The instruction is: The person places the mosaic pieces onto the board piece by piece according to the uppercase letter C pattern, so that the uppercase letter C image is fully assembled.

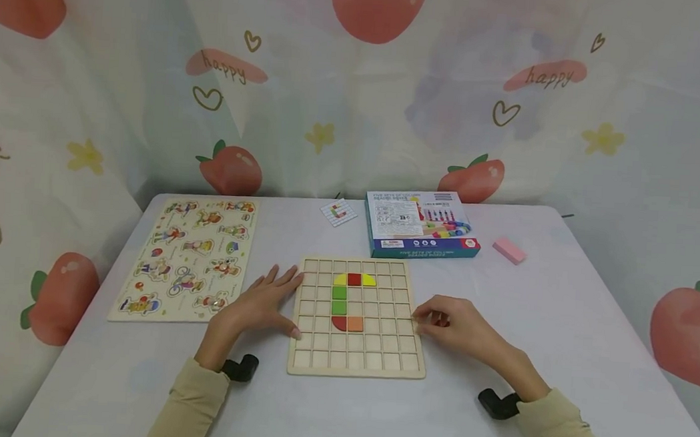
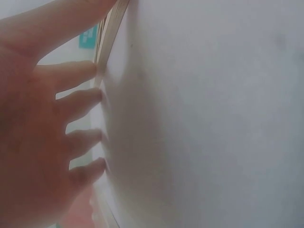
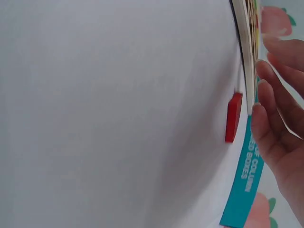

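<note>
A square wooden grid board (image 1: pixel 355 372) lies flat in front of me. Coloured tiles make a C-like curve in its cells: a yellow tile (image 1: pixel 369 280) at the top right, a red tile (image 1: pixel 354 279), two green tiles (image 1: pixel 339 299) down the left, and an orange tile (image 1: pixel 355 324) at the bottom. My left hand (image 1: pixel 263 301) is spread, its thumb and index fingertip at the board's left edge. At the right edge, my right hand (image 1: pixel 460 324) has loosely bent fingers, with fingertips (image 3: pixel 260 84) close to the rim and nothing visible between them.
A wooden picture puzzle board (image 1: pixel 186 255) lies at the left. Behind the grid stand a small pattern card (image 1: pixel 338 212) and a teal-sided box (image 1: pixel 424 224). A pink block (image 1: pixel 509 250) lies right of the box. A printed curtain (image 1: pixel 356 112) hangs behind the table.
</note>
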`<action>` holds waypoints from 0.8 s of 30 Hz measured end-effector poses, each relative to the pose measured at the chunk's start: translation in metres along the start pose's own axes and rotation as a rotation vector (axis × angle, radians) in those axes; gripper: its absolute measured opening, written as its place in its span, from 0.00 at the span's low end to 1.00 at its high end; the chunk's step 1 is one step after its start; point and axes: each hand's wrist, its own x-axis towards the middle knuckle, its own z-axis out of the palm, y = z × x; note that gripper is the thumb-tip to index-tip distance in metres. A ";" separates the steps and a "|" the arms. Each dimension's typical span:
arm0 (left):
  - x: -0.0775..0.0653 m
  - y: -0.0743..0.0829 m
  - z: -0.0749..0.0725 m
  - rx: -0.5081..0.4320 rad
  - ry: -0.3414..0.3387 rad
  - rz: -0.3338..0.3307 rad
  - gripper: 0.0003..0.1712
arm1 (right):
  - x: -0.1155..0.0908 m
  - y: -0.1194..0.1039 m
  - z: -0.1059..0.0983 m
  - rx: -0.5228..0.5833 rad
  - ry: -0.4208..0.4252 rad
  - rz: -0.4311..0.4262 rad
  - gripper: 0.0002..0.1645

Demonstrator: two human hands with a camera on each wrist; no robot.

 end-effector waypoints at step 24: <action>0.000 -0.002 0.002 0.023 0.005 0.011 0.68 | -0.029 0.030 -0.022 -0.065 0.007 0.110 0.18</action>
